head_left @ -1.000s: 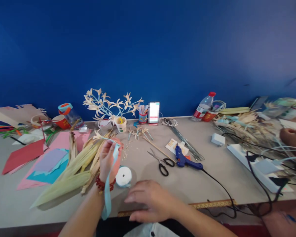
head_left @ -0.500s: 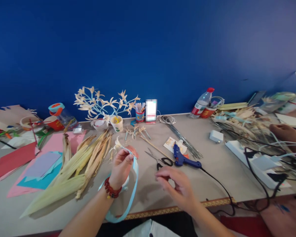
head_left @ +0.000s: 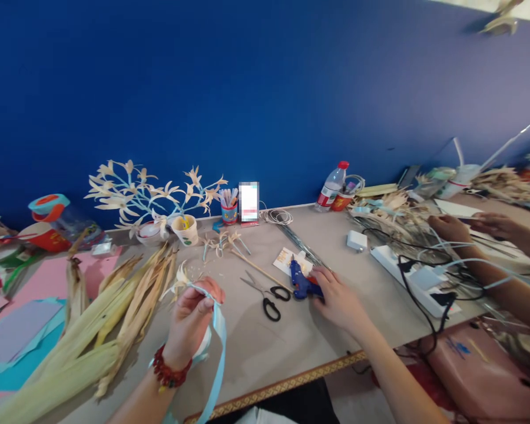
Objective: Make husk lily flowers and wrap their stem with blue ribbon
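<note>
My left hand is closed in a pinch on a corn husk flower and the end of a light blue ribbon. The ribbon hangs down past the wrist toward the table edge. My right hand lies over the handle of a blue hot glue gun, fingers curled around it; part of the handle is hidden. The gun's nozzle points toward a small white card. Black-handled scissors lie with blades apart between my hands, alongside a thin wooden stick.
Corn husks and coloured paper cover the left. Husk flower branches stand in cups at the back. A bundle of wires, a bottle and a power strip lie rightward. Another person's hands work at far right.
My right hand has moved right and onto the glue gun's handle. My left hand keeps its pinch on the flower and ribbon. The view has swung to the right.
</note>
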Tool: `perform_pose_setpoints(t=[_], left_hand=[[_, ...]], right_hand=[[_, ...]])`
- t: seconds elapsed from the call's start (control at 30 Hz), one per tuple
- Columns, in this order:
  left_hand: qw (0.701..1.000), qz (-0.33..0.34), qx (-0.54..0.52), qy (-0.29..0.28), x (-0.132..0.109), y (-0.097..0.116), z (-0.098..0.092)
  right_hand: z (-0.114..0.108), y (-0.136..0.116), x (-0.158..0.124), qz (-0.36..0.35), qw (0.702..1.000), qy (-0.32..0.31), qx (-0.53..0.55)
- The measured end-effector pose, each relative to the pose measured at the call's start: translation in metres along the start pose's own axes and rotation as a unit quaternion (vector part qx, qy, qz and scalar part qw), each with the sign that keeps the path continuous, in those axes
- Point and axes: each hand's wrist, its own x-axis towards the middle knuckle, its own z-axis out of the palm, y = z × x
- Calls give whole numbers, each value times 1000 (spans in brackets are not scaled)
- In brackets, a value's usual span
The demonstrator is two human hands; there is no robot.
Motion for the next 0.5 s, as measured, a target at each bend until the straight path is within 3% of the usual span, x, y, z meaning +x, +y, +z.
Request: perform_pose_setpoints(t=[0.2, 0.5], left_hand=[[1000, -11, 5, -10, -1, -5, -2], [1000, -19, 8, -12, 0, -8, -6]], right_hand=[[-2, 1, 18, -74, 996, -42, 3], [-26, 16, 40, -86, 991, -102, -15]])
